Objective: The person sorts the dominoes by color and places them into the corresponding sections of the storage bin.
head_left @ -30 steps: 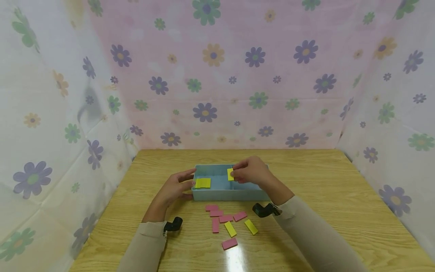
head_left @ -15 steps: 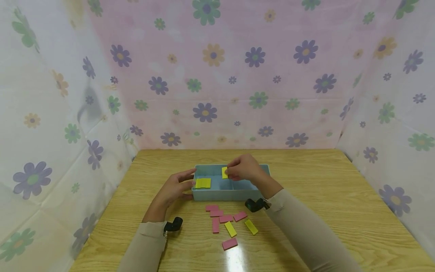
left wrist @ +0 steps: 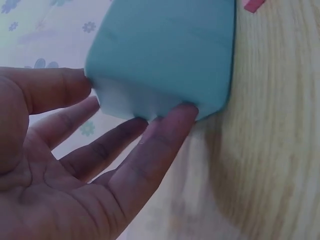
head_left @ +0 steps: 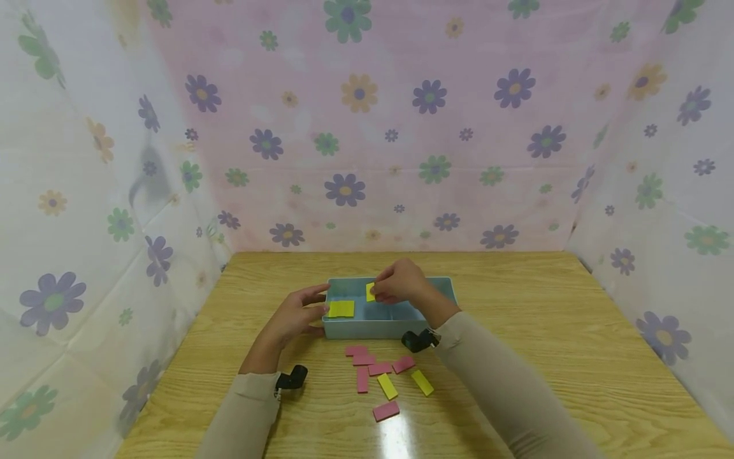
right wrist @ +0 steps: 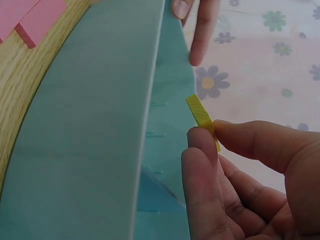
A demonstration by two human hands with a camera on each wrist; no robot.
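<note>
A light-blue divided box (head_left: 367, 329) stands on the table. My left hand (head_left: 292, 319) is at its left end; in the left wrist view, its extended fingers (left wrist: 155, 155) and thumb touch the box's end wall. Above the left compartment, my right hand (head_left: 404, 284) pinches a yellow wooden block (head_left: 369, 292) between thumb and fingers. The right wrist view shows this thin block (right wrist: 201, 114) tilted, apart from the box walls. Several yellow blocks (head_left: 341, 309) lie side by side in the box's left front corner. The right forearm partly hides the right compartment.
In front of the box, several pink blocks (head_left: 386, 411) lie loose on the wooden table (head_left: 516, 293), with two yellow blocks (head_left: 422, 383) among them. Flower-patterned cloth (head_left: 367, 127) stands behind the table and along both sides.
My right hand has moved left with the yellow block, from near the divider to over the left compartment. My left hand stays against the box.
</note>
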